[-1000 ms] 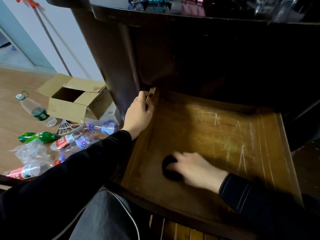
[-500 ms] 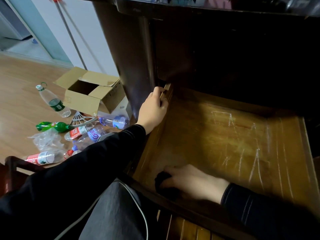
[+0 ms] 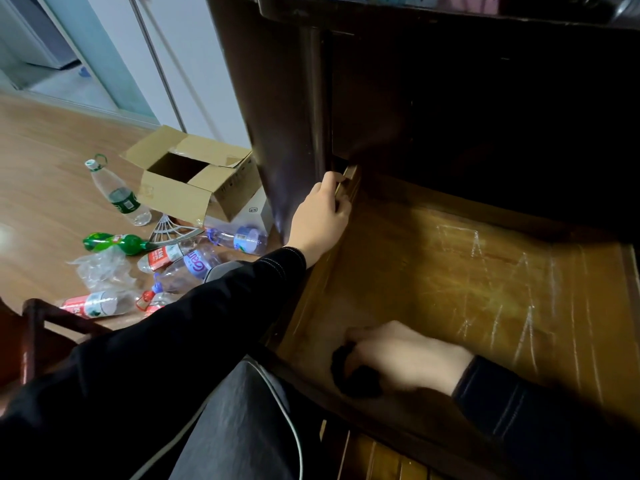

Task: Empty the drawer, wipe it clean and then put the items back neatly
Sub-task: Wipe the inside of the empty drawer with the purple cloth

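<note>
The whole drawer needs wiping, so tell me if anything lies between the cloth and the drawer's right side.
Nothing visible does. The right hand holds the cloth in the drawer's near left corner; rightward the floor shows only pale scratches.

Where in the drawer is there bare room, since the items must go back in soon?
The drawer floor is bare across its middle and right, between the left hand gripping the left wall and the right wall. The right hand, holding a dark cloth, takes the front-left corner. Bottles and a cardboard box crowd the room's floor.
</note>
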Motion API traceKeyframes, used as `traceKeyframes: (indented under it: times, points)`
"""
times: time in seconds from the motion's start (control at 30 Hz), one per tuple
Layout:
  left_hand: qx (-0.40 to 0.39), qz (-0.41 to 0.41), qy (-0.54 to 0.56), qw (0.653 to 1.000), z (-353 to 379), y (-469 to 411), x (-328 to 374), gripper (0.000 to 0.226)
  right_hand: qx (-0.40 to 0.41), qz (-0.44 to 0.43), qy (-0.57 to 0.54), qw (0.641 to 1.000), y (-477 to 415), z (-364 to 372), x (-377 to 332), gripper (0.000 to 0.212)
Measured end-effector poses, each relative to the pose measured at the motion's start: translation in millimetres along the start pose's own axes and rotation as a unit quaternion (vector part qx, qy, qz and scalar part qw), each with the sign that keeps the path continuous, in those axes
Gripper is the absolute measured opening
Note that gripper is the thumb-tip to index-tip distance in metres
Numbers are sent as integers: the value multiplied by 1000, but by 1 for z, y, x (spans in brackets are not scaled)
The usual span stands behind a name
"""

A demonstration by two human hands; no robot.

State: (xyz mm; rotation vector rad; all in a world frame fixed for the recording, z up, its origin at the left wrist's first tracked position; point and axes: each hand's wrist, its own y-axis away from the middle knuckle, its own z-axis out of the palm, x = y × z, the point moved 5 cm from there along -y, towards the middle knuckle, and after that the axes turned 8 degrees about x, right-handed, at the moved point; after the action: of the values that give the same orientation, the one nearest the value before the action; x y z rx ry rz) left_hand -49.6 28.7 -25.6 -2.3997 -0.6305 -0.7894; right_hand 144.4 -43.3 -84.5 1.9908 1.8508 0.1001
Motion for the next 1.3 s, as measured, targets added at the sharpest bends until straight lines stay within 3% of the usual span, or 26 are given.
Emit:
traceKeyframes:
  times: [0.13, 0.33, 0.57, 0.8, 1.0, 1.1, 1.2, 1.3]
  points:
    - [7, -1, 0, 1000, -1, -1, 2, 29, 1, 5, 2, 1000, -6, -7, 0, 44]
    - [3, 5, -1, 1000, -1, -1, -1, 28, 90, -9, -1, 996, -34, -8, -24, 46]
    - [11, 0, 0, 1000, -1, -2, -1, 27, 21, -23, -57, 998, 29, 10, 1, 60]
    - [4, 1, -6, 1000, -2, -1, -1, 28, 155, 47, -51, 986, -5, -21, 10, 48]
    - [6, 10, -8, 1000, 0, -1, -1, 28, 78, -34, -58, 995, 33, 11, 2, 54]
    - [5, 11, -9, 1000, -1, -1, 2, 27, 131, 83, -46, 987, 20, -4, 66, 57]
    - [0, 12, -7, 1000, -4, 0, 5, 25, 214, 225, -39, 950, 7, -32, 135, 53]
    - [0, 11, -10, 1000, -5, 1, 7, 24, 235, 272, -11, 933, 1, -40, 145, 48]
